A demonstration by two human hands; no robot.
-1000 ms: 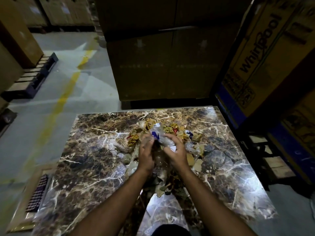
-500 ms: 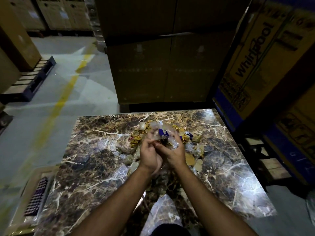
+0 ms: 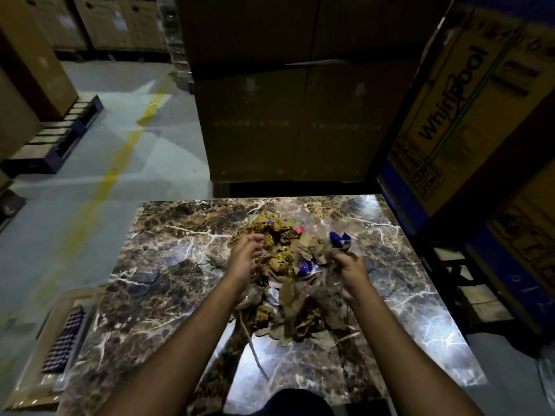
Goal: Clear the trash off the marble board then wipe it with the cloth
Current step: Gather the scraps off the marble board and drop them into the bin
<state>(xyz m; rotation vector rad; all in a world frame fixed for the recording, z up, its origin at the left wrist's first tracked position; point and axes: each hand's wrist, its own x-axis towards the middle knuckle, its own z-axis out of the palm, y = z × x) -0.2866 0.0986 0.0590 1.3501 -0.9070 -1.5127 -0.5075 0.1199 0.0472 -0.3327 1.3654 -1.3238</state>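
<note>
on the marble board (image 3: 168, 283), trash pile (image 3: 288, 298) between both hands, right hand (image 3: 350, 270) fingers clutching wrappers, left hand (image 3: 244, 259) fingers loosely curled

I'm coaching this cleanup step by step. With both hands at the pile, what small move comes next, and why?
Probably close both hands round the trash pile and lift a bundle off the marble board: the right hand already grips wrappers, the left hand cups the other side.

Your head camera looks forward and down, close over the marble board (image 3: 168, 283), stacked cartons (image 3: 285, 115) beyond.
</note>
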